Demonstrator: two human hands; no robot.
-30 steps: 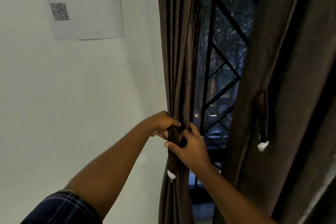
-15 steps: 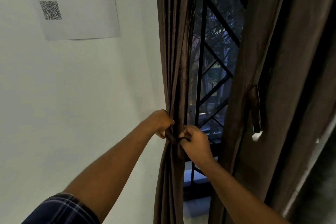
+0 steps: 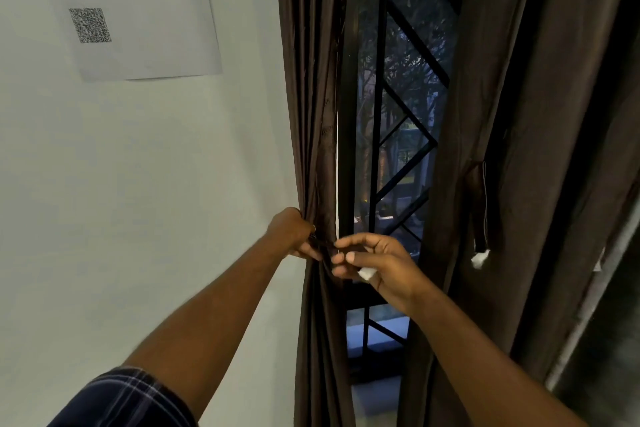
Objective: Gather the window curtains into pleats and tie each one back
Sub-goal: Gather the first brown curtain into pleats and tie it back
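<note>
The left brown curtain (image 3: 311, 97) hangs in tight pleats beside the window. My left hand (image 3: 294, 232) grips the gathered pleats and the dark tie-back strap at waist height. My right hand (image 3: 377, 260) sits just right of the bundle, pinching the strap's other end, whose white tip (image 3: 366, 273) shows between the fingers. The right brown curtain (image 3: 540, 149) hangs loosely, and its own tie-back strap (image 3: 479, 208) with a white tip dangles free against it.
A black window grille (image 3: 379, 114) with diagonal bars stands behind the curtains, dusk outside. A printed sheet with a QR code (image 3: 131, 10) is taped to the white wall at the left. A pale frame edge (image 3: 588, 305) runs along the far right.
My right hand has pulled away to the right of the bundle, drawing the strap's white-tipped end out with it. My left hand stays clamped on the pleats.
</note>
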